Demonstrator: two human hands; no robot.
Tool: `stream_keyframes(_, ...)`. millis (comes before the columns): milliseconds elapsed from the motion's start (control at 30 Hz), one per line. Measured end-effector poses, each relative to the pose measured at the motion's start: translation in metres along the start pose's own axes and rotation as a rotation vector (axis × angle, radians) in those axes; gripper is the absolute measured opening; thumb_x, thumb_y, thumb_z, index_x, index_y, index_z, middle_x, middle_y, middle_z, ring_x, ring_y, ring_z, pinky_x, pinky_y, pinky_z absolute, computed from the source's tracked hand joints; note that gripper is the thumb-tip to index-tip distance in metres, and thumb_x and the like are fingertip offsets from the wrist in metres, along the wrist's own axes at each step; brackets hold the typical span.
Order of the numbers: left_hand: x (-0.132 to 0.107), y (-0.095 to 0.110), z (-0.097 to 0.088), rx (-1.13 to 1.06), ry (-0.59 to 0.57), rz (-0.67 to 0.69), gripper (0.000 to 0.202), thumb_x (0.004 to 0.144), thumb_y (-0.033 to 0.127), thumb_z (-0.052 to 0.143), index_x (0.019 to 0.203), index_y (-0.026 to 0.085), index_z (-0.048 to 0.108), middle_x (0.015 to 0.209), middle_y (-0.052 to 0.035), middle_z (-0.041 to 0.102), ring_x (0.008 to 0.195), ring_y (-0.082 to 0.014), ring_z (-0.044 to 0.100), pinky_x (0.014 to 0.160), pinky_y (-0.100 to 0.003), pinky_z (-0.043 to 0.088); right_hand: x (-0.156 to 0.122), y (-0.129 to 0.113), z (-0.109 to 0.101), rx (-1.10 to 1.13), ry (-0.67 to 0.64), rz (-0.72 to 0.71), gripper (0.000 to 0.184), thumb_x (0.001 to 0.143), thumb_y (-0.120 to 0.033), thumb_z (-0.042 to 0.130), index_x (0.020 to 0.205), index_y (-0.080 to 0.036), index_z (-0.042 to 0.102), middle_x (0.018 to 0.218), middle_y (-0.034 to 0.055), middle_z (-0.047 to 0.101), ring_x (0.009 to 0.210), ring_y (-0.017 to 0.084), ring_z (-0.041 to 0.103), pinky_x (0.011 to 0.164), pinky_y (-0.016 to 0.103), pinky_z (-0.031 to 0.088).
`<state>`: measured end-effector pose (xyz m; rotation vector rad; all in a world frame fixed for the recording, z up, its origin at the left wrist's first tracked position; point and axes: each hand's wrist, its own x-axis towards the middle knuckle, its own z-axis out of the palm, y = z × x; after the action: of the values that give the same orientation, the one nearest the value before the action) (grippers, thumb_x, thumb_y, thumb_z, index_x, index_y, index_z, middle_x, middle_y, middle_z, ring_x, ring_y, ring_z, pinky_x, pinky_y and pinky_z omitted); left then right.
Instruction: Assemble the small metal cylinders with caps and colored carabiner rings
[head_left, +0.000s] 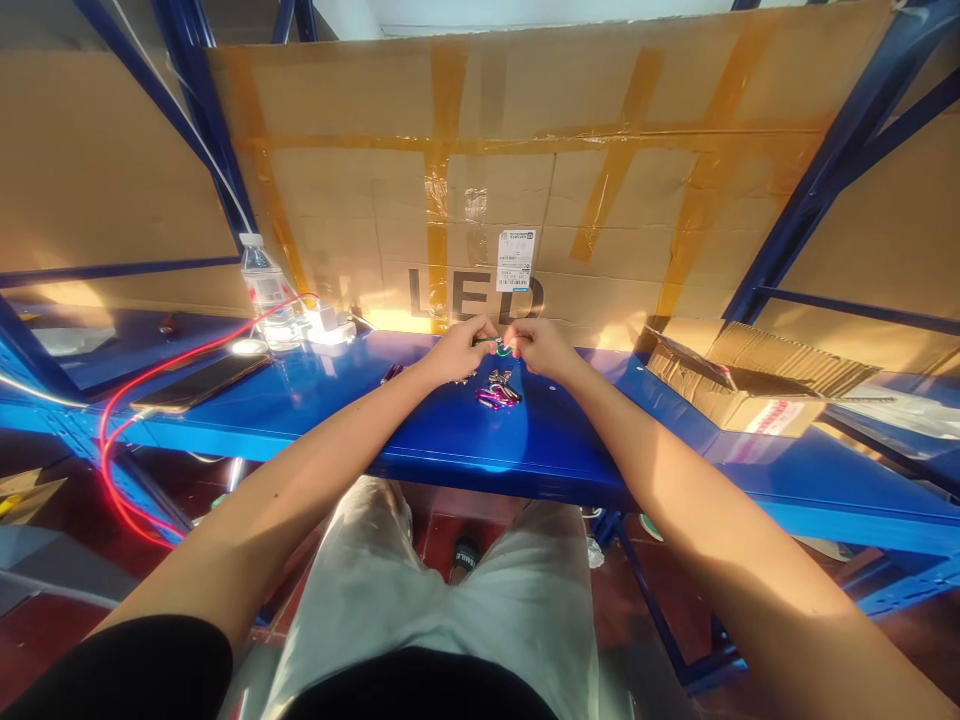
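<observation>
My left hand (466, 345) and my right hand (541, 347) are close together over the blue shelf, with fingers pinched. Between their fingertips is a small green carabiner (504, 351), gripped from both sides and partly covered by the fingers. Just below the hands lies a little pile of shiny magenta carabiners (498, 398). Small metal pieces (499, 378) lie against the pile's far side, too small to make out in detail. More small dark items (392, 372) show beside my left forearm, which partly hides them.
An opened cardboard box (750, 390) stands on the blue shelf (465, 440) at the right. Left are a phone (202, 384), a plastic bottle (264, 290), a white power strip (330, 328) and a red cable (109, 430). A large cardboard sheet (360, 210) closes the back.
</observation>
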<state>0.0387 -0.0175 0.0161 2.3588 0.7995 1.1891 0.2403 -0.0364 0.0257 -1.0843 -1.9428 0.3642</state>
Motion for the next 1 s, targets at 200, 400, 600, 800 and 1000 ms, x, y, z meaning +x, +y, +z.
stream_keyframes(200,0.0,0.003,-0.006,0.247,-0.066,0.17,0.019,0.09,0.009,0.051,0.09,0.02,0.066,0.085,-0.0037,0.066,0.087,-0.022,0.059,0.081,-0.036,0.045,-0.002,-0.007,-0.002,-0.116,-0.038,0.034,0.012,0.073,-0.01,0.056,0.067,-0.019,0.058,0.066,0.0036,0.064,0.072,0.019,0.057,0.065,0.029,0.041)
stream_keyframes(400,0.001,0.006,-0.011,0.43,-0.129,0.248,0.027,0.088,0.006,0.048,0.096,0.022,0.069,0.092,-0.0087,0.066,0.103,-0.0288,0.058,0.091,-0.042,0.047,-0.003,-0.012,-0.005,-0.144,-0.037,0.067,0.016,0.078,-0.007,0.058,0.069,-0.02,0.057,0.068,0.005,0.065,0.072,0.02,0.06,0.067,0.03,0.045)
stream_keyframes(600,0.0,-0.004,-0.01,0.278,-0.089,0.077,0.022,0.095,0.013,0.048,0.111,0.016,0.063,0.099,-0.0098,0.068,0.089,-0.0239,0.06,0.083,-0.039,0.05,0.002,-0.005,-0.007,0.206,-0.004,0.26,0.01,0.093,-0.027,0.065,0.1,-0.02,0.062,0.075,0.0042,0.068,0.058,0.016,0.057,0.055,0.029,0.046)
stream_keyframes(800,0.004,-0.015,-0.011,0.115,0.029,-0.128,0.04,0.09,0.005,0.043,0.124,0.015,0.061,0.101,-0.0088,0.07,0.09,-0.0203,0.063,0.09,-0.038,0.052,0.01,0.036,-0.017,-0.141,0.1,0.257,0.016,0.089,-0.011,0.056,0.086,-0.016,0.07,0.088,0.0103,0.076,0.086,0.023,0.069,0.081,0.035,0.056)
stream_keyframes(1000,0.007,-0.016,-0.015,0.11,0.103,-0.224,0.029,0.09,0.009,0.046,0.108,0.018,0.067,0.095,-0.0071,0.07,0.08,-0.0206,0.062,0.08,-0.037,0.052,0.014,0.075,-0.004,-0.48,-0.16,0.034,0.052,0.075,0.006,0.055,0.117,-0.015,0.078,0.131,0.0144,0.074,0.124,0.028,0.065,0.109,0.035,0.047)
